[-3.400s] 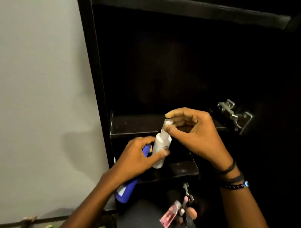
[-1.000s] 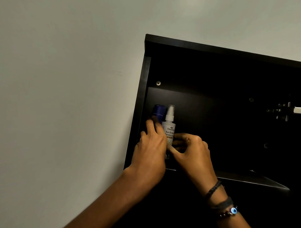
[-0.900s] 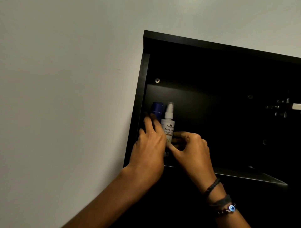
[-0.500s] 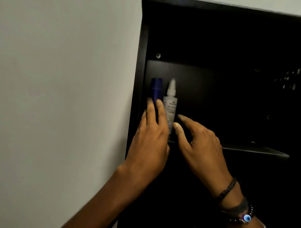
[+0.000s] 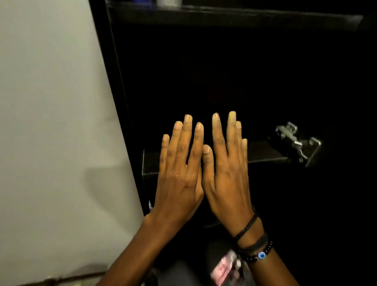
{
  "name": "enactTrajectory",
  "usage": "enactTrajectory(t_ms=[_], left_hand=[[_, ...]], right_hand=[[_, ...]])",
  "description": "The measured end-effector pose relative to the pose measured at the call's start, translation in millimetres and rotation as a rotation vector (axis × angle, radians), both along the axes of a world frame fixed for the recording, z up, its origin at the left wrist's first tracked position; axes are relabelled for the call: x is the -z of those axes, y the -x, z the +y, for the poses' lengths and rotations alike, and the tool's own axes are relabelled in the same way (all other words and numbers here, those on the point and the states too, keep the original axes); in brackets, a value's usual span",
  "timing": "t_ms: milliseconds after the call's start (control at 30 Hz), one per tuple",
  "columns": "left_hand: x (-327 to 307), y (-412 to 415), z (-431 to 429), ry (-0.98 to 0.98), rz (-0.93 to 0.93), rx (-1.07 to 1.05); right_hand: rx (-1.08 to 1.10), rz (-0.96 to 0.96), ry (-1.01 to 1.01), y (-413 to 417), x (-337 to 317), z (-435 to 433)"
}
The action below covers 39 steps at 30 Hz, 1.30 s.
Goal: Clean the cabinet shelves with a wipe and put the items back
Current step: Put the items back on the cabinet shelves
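Observation:
My left hand [image 5: 179, 175] and my right hand [image 5: 224, 173] are held flat, side by side, backs toward me, in front of the dark open cabinet [image 5: 224, 81]. Both are empty, with fingers straight. Behind them runs a dark middle shelf [image 5: 263, 153]. At the very top edge, on the upper shelf [image 5: 234, 17], the base of the white spray bottle [image 5: 169, 2] shows; the blue bottle next to it is barely visible. No wipe is in sight.
A metal door hinge [image 5: 297, 143] sticks out at the right of the middle shelf. A grey wall [image 5: 51, 122] lies left of the cabinet side panel [image 5: 120, 102]. A pink packet [image 5: 224, 267] among small items lies below my right wrist.
Both hands have let go of the two bottles on the upper shelf and dropped to the middle shelf level, flat and empty. My view has tilted downward.

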<state>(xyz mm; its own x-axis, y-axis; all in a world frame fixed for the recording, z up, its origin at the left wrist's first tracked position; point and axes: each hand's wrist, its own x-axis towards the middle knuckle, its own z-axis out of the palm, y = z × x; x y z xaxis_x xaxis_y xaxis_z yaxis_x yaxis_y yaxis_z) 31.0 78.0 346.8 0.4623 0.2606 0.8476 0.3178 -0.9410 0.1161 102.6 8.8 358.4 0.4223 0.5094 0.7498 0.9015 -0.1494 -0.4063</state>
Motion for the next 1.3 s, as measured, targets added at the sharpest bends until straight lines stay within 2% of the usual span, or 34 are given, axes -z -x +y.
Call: enactTrajectory(t_ms=[167,267,367,533,767,900,1067,1300], left_hand=[[99.9,4.4,-31.7,0.194,0.101,0.049],[157.7,10.5,-53.0,0.319,0.180,0.027],[196.1,10.1,-70.1,0.360,0.351,0.077],[222.4,0.6,-92.8,0.642,0.579,0.151],[295.2,-6.0,-103.7,0.809,0.948,0.258],[305.4,-22.6,-111.4,0.910,0.956,0.257],[325.4,-44.1,-121.4,0.934,0.912,0.216],[338.3,-66.3,-126.6,0.946,1.044,0.158]], right_hand=[[0.104,0.356,-0.114,10.9,111.7,-22.2],[0.193,0.456,-0.133,12.2,165.3,-43.1],[0.291,0.552,-0.102,1.0,212.1,-72.5],[0.393,0.636,0.108,-17.8,272.6,-114.6],[0.376,0.745,0.407,-29.5,310.7,-157.0],[0.367,0.711,0.557,-39.2,316.4,-166.1],[0.284,0.546,0.884,-52.3,327.7,-169.5],[0.179,0.422,1.200,-81.8,340.8,-161.6]])
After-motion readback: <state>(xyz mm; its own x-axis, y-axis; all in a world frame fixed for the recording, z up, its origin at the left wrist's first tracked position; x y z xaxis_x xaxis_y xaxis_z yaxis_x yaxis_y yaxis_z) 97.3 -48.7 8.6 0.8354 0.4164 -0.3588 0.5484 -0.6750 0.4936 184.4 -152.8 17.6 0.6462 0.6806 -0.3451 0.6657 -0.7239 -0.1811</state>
